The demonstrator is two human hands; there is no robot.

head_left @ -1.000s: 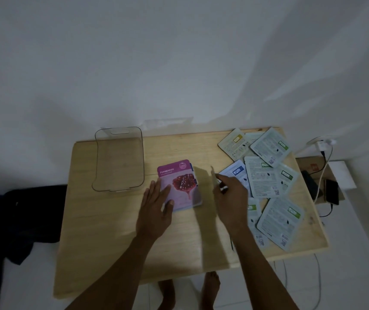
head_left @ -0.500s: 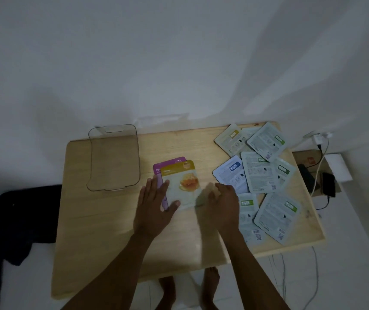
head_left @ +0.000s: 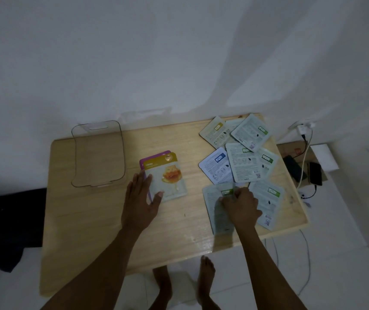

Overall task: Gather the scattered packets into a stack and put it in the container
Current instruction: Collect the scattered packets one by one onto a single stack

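A small stack lies mid-table: a yellow honey packet (head_left: 170,175) on top of a purple packet (head_left: 154,156). My left hand (head_left: 142,199) rests flat on the stack's left lower edge, fingers spread. Several pale packets (head_left: 244,162) lie face down, scattered over the right side of the wooden table (head_left: 89,220). My right hand (head_left: 240,205) presses on one green-labelled packet (head_left: 216,206) near the front, fingers curled at its top edge. A clear plastic container (head_left: 98,153) stands empty at the table's back left.
A wall runs behind the table. To the right, on the floor, sit a cardboard box with a phone (head_left: 315,173), a charger and cables (head_left: 304,139). Dark cloth (head_left: 9,220) lies left of the table. My bare feet (head_left: 204,278) show below the front edge.
My right hand laid the yellow packet on the purple one, then moved right onto a green-labelled packet. My left hand stayed on the stack.
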